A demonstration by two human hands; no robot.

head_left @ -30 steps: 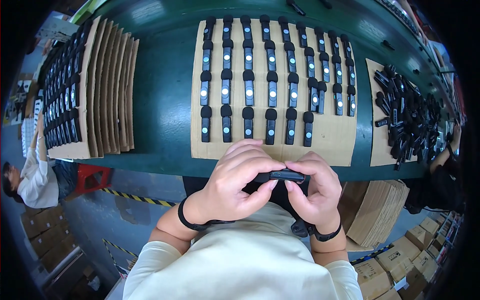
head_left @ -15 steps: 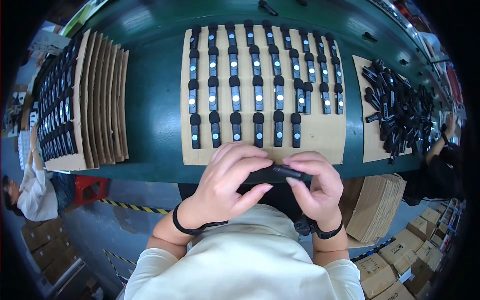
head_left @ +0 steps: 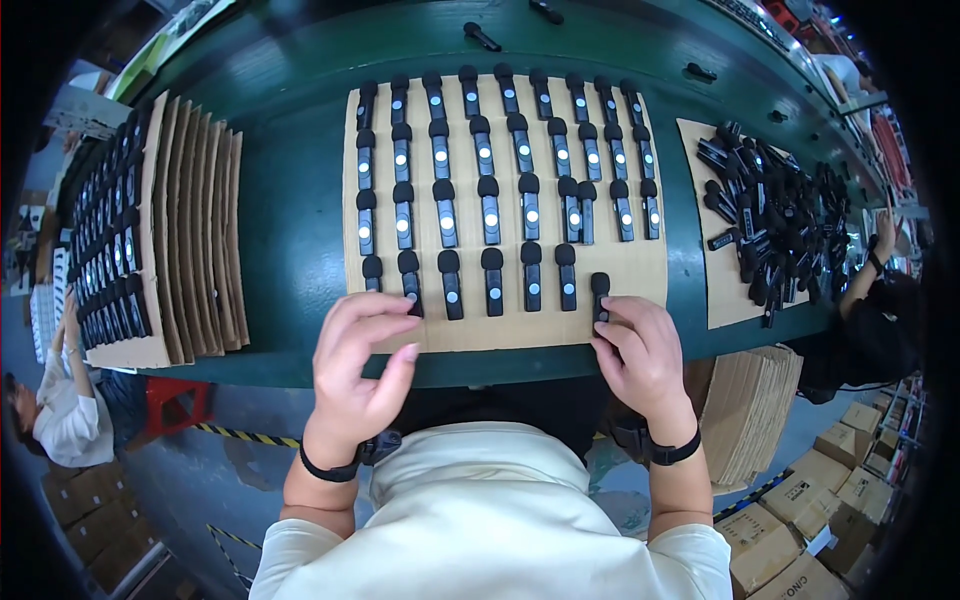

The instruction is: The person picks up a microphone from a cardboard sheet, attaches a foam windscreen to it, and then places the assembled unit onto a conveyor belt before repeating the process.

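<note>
My right hand [head_left: 643, 352] pinches the lower end of a small black clip-on microphone [head_left: 600, 290] with a round foam tip, at the right end of the front row. The foam tip points away from me, over bare cardboard. My left hand [head_left: 362, 362] holds nothing; its thumb and fingers are apart, and its fingertips overlap the lower end of a microphone [head_left: 409, 272] near the front left. More such microphones stand in rows on the cardboard sheet [head_left: 520, 337], most showing a pale round dot. One lies close against its neighbour in the third row.
On the left leans a stack of cardboard sheets [head_left: 200, 230], its outer one covered with microphones. A heap of loose microphones [head_left: 765, 210] lies on another sheet at right. Single ones lie farther back on the green table [head_left: 290, 200]. Other people work at both sides.
My hands have parted: the left moved left, empty, and the right set the microphone against the sheet, foam tip now pointing away. The view has shifted slightly.
</note>
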